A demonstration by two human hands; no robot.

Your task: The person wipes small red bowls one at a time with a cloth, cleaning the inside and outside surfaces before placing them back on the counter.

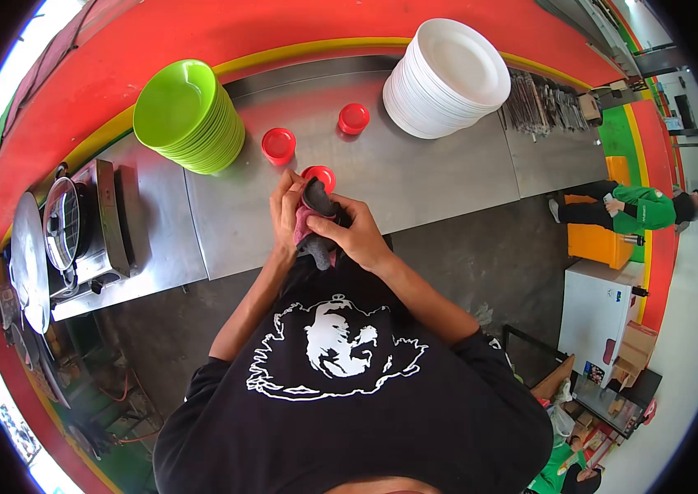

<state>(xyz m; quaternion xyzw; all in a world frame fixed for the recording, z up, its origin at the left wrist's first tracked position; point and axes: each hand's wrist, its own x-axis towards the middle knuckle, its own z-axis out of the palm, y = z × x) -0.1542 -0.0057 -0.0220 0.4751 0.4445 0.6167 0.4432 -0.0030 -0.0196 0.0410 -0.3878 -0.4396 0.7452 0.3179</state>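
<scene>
A pink and dark grey cloth [314,221] is bunched between my two hands, in front of my black shirt. My left hand [286,210] closes on its left side, fingers bent near the top. From the right, my right hand [359,236] grips the cloth with the thumb pressed across it. Just beyond the fingertips shows a small red bowl [321,175], partly covered by the cloth; whether a hand holds it I cannot tell. Two more red bowls, a nearer one [278,146] and a farther one [354,119], stand on the steel table [431,177].
Tall stacks of green bowls [184,115] and white plates [448,78] stand along the back. Cutlery [542,103] lies at the far right. A stove with a lidded pan [67,216] is at the left. A person in green [644,206] stands at the right beside a white freezer [596,317].
</scene>
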